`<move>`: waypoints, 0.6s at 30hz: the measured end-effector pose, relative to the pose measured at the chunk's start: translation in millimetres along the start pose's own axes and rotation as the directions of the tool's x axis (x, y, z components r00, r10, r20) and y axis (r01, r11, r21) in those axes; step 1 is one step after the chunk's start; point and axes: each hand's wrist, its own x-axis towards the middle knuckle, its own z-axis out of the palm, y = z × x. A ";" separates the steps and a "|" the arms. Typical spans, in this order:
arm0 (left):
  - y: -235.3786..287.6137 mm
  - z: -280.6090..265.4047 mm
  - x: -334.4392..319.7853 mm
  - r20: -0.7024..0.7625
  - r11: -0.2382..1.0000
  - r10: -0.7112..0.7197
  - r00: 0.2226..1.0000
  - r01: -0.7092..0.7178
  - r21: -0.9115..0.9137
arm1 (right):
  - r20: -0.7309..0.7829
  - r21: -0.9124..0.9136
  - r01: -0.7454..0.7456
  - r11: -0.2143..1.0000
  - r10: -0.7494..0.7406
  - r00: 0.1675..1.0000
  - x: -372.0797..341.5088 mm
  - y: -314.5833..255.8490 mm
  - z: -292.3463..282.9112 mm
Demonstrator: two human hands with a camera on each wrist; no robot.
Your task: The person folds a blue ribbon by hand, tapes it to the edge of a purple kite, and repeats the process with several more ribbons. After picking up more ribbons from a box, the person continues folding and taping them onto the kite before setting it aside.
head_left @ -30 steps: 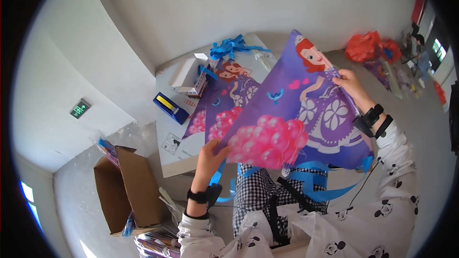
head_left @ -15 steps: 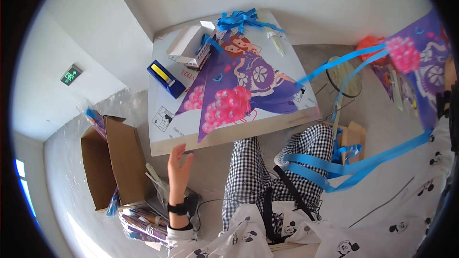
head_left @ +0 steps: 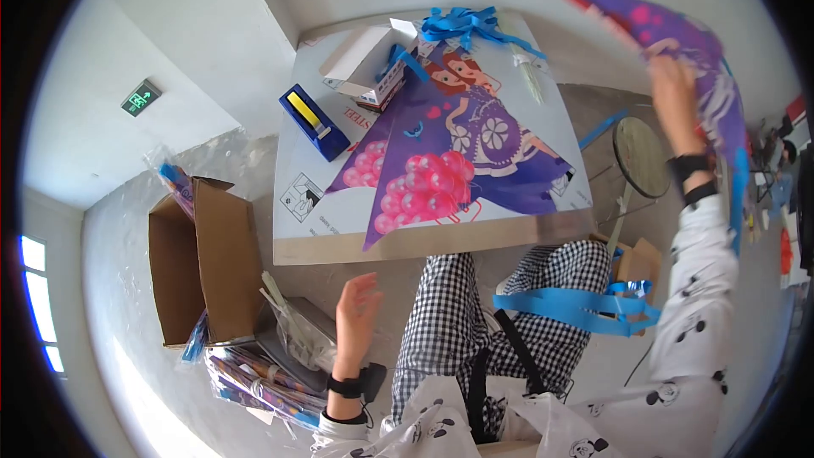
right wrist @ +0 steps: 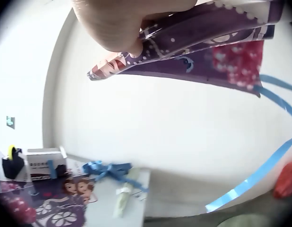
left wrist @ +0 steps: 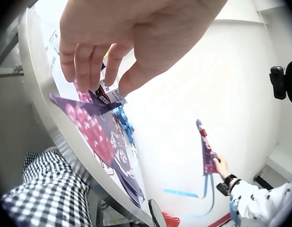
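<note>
Out at the upper right, the right hand (head_left: 676, 102) grips a purple printed kite sheet (head_left: 708, 51) along its folded edge; in the right wrist view the sheet (right wrist: 183, 42) hangs with its pink balloon print and blue ribbon tails (right wrist: 259, 179). The left hand (head_left: 356, 322) hovers in front of the table's near edge, fingers loosely bent and holding nothing. In the left wrist view that hand (left wrist: 131, 38) appears above the table. Similar purple sheets (head_left: 424, 187) lie overlapping on the table (head_left: 381, 246), one tip reaching past the printed board's edge.
A white box (head_left: 369, 59), blue tape dispenser (head_left: 314, 123), blue ribbon bundle (head_left: 462, 27) and a pale bundle (head_left: 527, 76) sit on the table. A cardboard box (head_left: 229, 263) and wrapped packs (head_left: 263, 386) stand left; a round stool (head_left: 641, 157) stands right. Blue ribbon (head_left: 568, 309) crosses the right knee.
Both hands held the sheet at first; the left hand let go. The right hand carried the sheet far right, then up and back toward the wall. The ribbon tails moved with it.
</note>
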 end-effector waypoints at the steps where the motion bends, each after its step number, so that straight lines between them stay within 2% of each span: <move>1: -4.1 7.4 3.9 0.010 0.999 -0.007 1.000 0.008 -0.051 | 0.056 0.104 -0.007 0.995 0.001 0.998 -9.9 -38.7 5.1; 5: -17.8 27.6 29.7 0.011 0.973 -0.044 0.999 0.045 -0.226 | 0.171 0.385 -0.028 0.923 -0.041 0.984 -72.6 -164.3 28.1; 9: -23.9 44.5 56.6 0.001 0.952 -0.063 0.998 0.060 -0.300 | 0.283 0.596 -0.084 0.798 -0.111 0.953 -134.8 -247.5 29.8; 13: -37.5 62.6 78.3 -0.027 0.958 -0.108 0.994 0.097 -0.272 | 0.336 0.654 -0.128 0.746 -0.135 0.932 -163.2 -287.2 26.3; 15: -36.3 63.5 84.0 -0.037 0.953 -0.186 0.982 0.171 -0.248 | 0.385 0.659 -0.172 0.732 -0.131 0.914 -173.7 -295.3 26.1; 18: -45.2 62.0 73.1 -0.056 0.929 -0.313 0.948 0.294 -0.224 | 0.381 0.655 -0.190 0.732 -0.103 0.919 -178.9 -300.1 23.1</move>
